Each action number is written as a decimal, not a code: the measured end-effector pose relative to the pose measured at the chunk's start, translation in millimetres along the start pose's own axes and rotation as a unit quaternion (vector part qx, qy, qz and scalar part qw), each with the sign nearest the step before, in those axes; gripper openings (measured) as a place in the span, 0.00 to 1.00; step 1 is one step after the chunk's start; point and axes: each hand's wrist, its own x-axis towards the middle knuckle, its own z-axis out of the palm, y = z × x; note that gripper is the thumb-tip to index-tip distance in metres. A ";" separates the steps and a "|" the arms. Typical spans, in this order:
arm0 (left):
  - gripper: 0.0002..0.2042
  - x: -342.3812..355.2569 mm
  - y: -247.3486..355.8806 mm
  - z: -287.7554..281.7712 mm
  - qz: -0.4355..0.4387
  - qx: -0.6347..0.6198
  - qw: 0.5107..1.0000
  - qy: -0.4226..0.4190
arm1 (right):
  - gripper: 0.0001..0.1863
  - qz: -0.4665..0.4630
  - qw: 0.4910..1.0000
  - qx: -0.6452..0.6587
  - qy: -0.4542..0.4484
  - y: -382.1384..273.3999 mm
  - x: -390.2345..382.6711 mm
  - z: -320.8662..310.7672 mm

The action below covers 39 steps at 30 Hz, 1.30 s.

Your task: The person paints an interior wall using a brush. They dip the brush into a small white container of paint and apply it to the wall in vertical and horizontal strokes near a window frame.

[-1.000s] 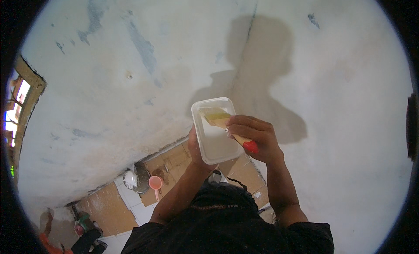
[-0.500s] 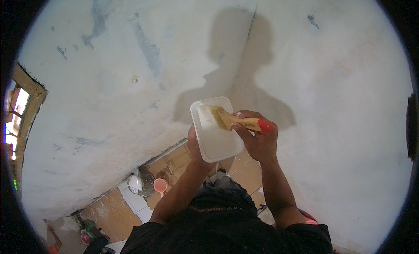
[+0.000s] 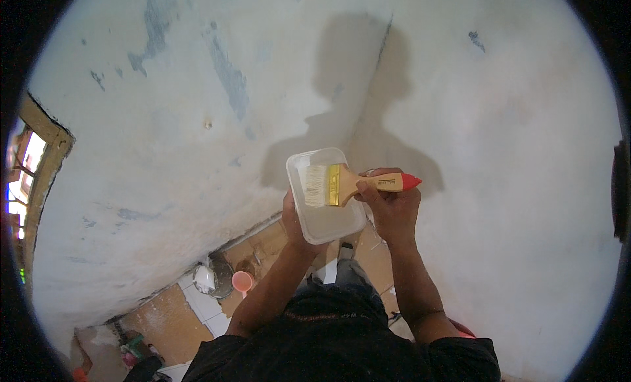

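Observation:
A white rectangular plastic tub (image 3: 328, 225) with rounded corners is held up in front of me by my left hand (image 3: 295, 222), whose fingers wrap its left side and underside. White paint coats its inside. My right hand (image 3: 394, 208) grips a flat paintbrush (image 3: 376, 183) by its wooden handle, which ends in a red tip. The brush's gold ferrule and pale, paint-covered bristles lie over the tub's opening, bristles pointing left. Whether the bristles touch the paint I cannot tell.
Two whitish walls meet at a corner (image 3: 384, 40) ahead, with grey bare patches on the left one. A wooden window frame (image 3: 49, 145) is at far left. Below, by the wall, stand a dark bucket (image 3: 224, 277) and a pink dipper (image 3: 242, 281) on cardboard-covered tiles (image 3: 164, 319).
My right hand has turned the brush so its broad face shows and its handle lies nearly level. The tub has hardly moved. One of my feet now shows more below it.

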 end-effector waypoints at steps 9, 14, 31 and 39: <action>0.28 36.6 -4.6 5.7 0.027 0.000 1.000 0.010 | 0.04 0.085 0.967 0.234 0.048 25.8 48.4 -31.9; 0.26 68.1 -17.2 15.2 0.089 -0.029 0.996 0.006 | 0.03 0.062 0.926 0.368 0.053 33.0 87.1 -50.9; 0.30 80.4 -62.3 21.7 0.214 -0.012 0.975 0.057 | 0.13 -0.178 0.893 0.401 0.098 2.4 337.2 -28.0; 0.31 50.8 -68.8 7.7 0.234 -0.037 0.965 0.115 | 0.08 0.011 0.909 0.393 0.138 127.7 300.1 -40.0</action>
